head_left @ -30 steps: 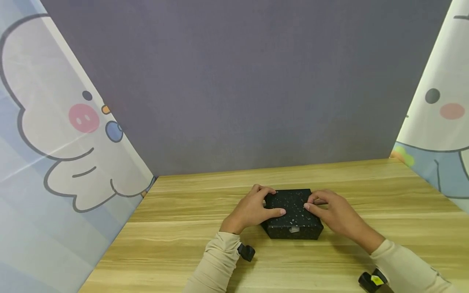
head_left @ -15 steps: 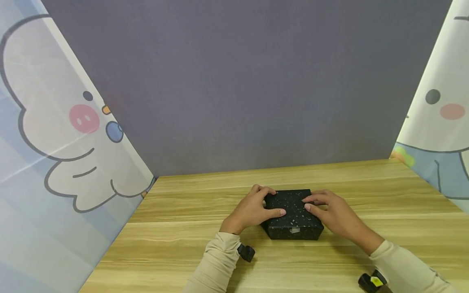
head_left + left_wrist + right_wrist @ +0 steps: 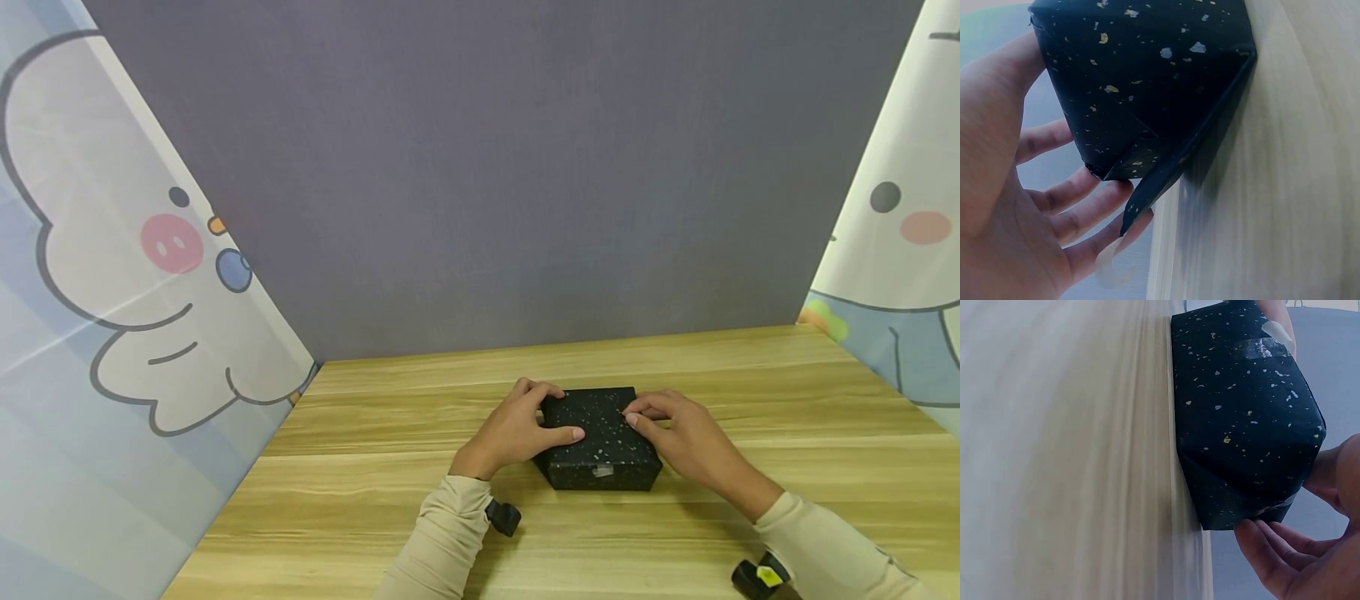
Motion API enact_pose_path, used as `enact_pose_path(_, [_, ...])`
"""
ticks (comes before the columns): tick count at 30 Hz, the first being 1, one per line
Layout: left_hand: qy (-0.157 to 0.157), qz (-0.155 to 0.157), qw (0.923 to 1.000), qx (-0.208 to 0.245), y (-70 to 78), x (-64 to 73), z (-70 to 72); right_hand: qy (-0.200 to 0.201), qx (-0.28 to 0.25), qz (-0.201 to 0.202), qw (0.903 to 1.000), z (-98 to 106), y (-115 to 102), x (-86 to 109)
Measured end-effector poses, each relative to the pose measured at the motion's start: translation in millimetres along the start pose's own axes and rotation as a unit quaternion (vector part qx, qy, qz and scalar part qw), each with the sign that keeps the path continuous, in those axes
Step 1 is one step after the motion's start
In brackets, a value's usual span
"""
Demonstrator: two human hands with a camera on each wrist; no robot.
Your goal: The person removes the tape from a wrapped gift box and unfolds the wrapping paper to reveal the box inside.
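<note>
A box wrapped in black speckled paper (image 3: 596, 425) lies on the table. My left hand (image 3: 513, 425) holds its left side, thumb on the top and fingers at the far left corner. In the left wrist view, a loose paper flap (image 3: 1160, 181) juts from that end, with a clear tape strip (image 3: 1110, 265) at its tip. My right hand (image 3: 682, 433) grips the right end, thumb and index finger close together at the top edge. In the right wrist view, its other fingertips touch the folded end, near a shiny strip of tape (image 3: 1275, 505).
A piece of tape (image 3: 603, 471) is stuck on the box's near side. The wood-grain table (image 3: 360, 500) meets a grey panel (image 3: 487, 167) at the back. Cartoon-printed sheets (image 3: 112, 250) stand at both sides.
The right index finger straightened over the box top half a second ago, and is now bent back towards the thumb. The left hand and the box have hardly moved.
</note>
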State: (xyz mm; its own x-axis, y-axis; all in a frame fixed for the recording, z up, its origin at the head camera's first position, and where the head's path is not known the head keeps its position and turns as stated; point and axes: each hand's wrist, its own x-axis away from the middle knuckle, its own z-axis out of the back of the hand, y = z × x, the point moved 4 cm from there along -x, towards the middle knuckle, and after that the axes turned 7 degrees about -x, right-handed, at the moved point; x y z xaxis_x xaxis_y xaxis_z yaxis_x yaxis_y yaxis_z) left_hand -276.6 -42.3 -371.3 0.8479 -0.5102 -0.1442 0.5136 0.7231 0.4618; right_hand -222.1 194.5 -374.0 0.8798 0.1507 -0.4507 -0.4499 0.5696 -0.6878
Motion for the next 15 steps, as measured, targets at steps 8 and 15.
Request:
enact_pose_path(8, [0.001, 0.002, 1.0000, 0.007, 0.1, -0.4, -0.3, -0.003, 0.005, 0.016, 0.9999, -1.0, 0.1, 0.1])
enact_pose_path(15, [0.003, -0.004, 0.9999, 0.010, -0.7, -1.1, -1.1, -0.005, -0.003, 0.021, 0.9998, 1.4, 1.8, -1.4])
